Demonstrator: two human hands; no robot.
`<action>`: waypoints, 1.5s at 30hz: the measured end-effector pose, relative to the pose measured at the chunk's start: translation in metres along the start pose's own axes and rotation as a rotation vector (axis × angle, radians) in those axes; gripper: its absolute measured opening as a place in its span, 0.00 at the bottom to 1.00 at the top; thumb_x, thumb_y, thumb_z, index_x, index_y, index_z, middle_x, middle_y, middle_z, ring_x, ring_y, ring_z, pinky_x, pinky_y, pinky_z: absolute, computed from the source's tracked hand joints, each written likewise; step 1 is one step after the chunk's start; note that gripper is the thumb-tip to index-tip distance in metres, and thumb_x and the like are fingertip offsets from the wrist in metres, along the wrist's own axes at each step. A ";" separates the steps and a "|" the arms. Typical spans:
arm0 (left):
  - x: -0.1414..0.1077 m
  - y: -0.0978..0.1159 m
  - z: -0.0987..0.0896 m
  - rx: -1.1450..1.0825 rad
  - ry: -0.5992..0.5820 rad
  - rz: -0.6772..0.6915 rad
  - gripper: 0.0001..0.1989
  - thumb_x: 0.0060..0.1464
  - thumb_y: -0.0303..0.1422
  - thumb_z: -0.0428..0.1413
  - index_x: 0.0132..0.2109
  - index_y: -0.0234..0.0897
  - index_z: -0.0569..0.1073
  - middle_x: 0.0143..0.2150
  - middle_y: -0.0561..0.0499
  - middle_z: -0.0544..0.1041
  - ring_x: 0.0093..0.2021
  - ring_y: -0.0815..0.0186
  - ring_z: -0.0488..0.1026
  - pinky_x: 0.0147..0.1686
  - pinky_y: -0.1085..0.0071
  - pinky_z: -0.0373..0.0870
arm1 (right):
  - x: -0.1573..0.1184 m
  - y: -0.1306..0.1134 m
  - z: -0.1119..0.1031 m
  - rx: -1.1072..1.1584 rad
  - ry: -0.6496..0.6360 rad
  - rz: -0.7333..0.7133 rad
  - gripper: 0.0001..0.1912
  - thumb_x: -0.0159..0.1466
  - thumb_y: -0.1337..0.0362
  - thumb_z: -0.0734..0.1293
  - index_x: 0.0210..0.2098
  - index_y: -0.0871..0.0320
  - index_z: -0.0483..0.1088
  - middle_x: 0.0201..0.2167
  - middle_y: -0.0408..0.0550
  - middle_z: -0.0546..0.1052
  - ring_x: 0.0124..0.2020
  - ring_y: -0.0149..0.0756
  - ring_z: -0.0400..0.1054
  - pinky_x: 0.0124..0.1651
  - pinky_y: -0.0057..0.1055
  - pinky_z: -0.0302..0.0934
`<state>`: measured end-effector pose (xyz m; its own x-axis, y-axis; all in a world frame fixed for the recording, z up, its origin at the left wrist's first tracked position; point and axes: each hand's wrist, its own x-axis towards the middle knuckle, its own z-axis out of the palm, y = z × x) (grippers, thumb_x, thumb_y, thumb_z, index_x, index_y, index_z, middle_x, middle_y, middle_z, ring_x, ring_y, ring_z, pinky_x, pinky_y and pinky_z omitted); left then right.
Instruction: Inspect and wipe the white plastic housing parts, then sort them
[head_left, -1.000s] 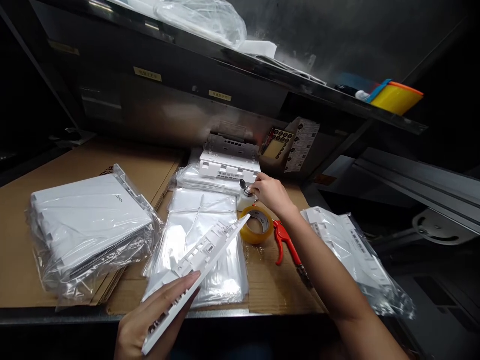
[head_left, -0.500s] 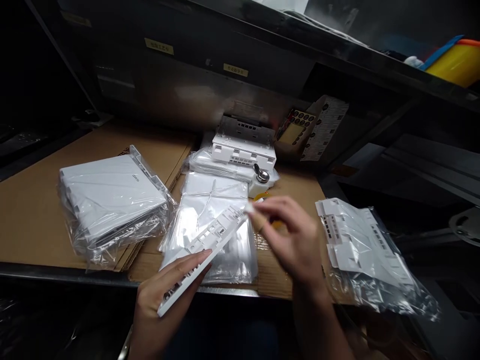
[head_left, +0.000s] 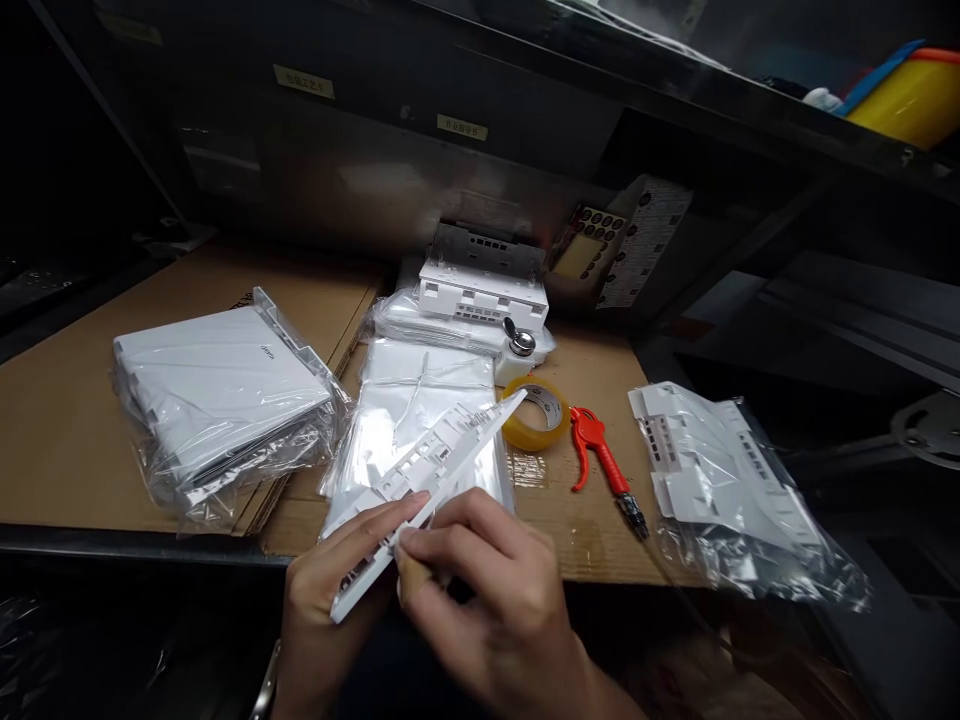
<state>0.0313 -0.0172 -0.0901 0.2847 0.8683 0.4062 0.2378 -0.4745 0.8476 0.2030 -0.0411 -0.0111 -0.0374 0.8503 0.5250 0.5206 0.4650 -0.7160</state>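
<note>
My left hand point(head_left: 337, 590) is closed around the lower end of a white plastic housing panel point(head_left: 442, 465) with slots and ribs, tilted up to the right. My right hand point(head_left: 495, 590) presses against the panel's near edge, just beside the left fingers. Pinched between its thumb and forefinger is a small white wad point(head_left: 403, 538), mostly hidden, that looks like cloth. Beneath the panel lies a stack of clear plastic bags point(head_left: 420, 375) tied with string. A roll of yellowish tape point(head_left: 536, 425) sits just beyond the panel's far tip.
Bagged white housings point(head_left: 217, 390) lie at left on cardboard point(head_left: 67, 420); another bagged set point(head_left: 720, 470) is at right. A red air gun point(head_left: 600, 450) with hose lies on the bench. White housings point(head_left: 484, 290) and a metal-lidded bottle point(head_left: 516, 355) stand behind. A shelf point(head_left: 675, 95) overhangs.
My right hand has slid from the panel's far tip down along its edge to my left hand, uncovering the tape roll and the red air gun. The left hand keeps its hold.
</note>
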 end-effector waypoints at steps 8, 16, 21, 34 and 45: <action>0.001 0.003 0.001 0.035 0.024 0.030 0.19 0.63 0.26 0.60 0.58 0.49 0.77 0.55 0.55 0.82 0.54 0.65 0.79 0.58 0.75 0.72 | 0.008 0.011 -0.007 -0.093 0.143 0.117 0.06 0.65 0.74 0.68 0.36 0.59 0.77 0.32 0.46 0.74 0.31 0.31 0.69 0.35 0.29 0.65; -0.002 -0.002 -0.002 0.010 0.035 0.007 0.18 0.63 0.28 0.60 0.57 0.50 0.77 0.55 0.57 0.82 0.51 0.66 0.80 0.56 0.77 0.73 | 0.002 0.007 0.005 0.008 0.069 0.020 0.06 0.65 0.73 0.68 0.37 0.58 0.77 0.32 0.46 0.75 0.31 0.32 0.71 0.35 0.28 0.67; 0.000 0.002 0.000 0.039 0.031 0.010 0.19 0.60 0.25 0.63 0.56 0.47 0.78 0.53 0.55 0.82 0.52 0.65 0.80 0.61 0.76 0.69 | 0.036 0.063 -0.039 -0.166 0.274 0.196 0.06 0.64 0.71 0.70 0.31 0.56 0.77 0.31 0.44 0.74 0.32 0.32 0.68 0.35 0.31 0.64; 0.005 -0.001 -0.003 -0.013 0.071 -0.038 0.15 0.60 0.32 0.63 0.52 0.52 0.80 0.51 0.62 0.84 0.48 0.68 0.82 0.53 0.83 0.74 | -0.001 0.004 0.008 -0.010 0.015 -0.055 0.06 0.66 0.69 0.67 0.39 0.57 0.76 0.33 0.47 0.77 0.32 0.32 0.73 0.37 0.28 0.70; 0.010 0.002 -0.004 -0.062 0.168 -0.080 0.17 0.55 0.30 0.68 0.51 0.49 0.82 0.48 0.60 0.85 0.46 0.67 0.82 0.54 0.79 0.75 | 0.058 0.119 -0.085 -0.271 0.502 0.348 0.06 0.62 0.63 0.70 0.32 0.57 0.80 0.32 0.47 0.77 0.33 0.37 0.71 0.37 0.34 0.66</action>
<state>0.0310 -0.0091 -0.0836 0.1066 0.9172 0.3839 0.1945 -0.3979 0.8966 0.3358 0.0422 -0.0269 0.5389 0.6911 0.4816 0.6289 0.0503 -0.7759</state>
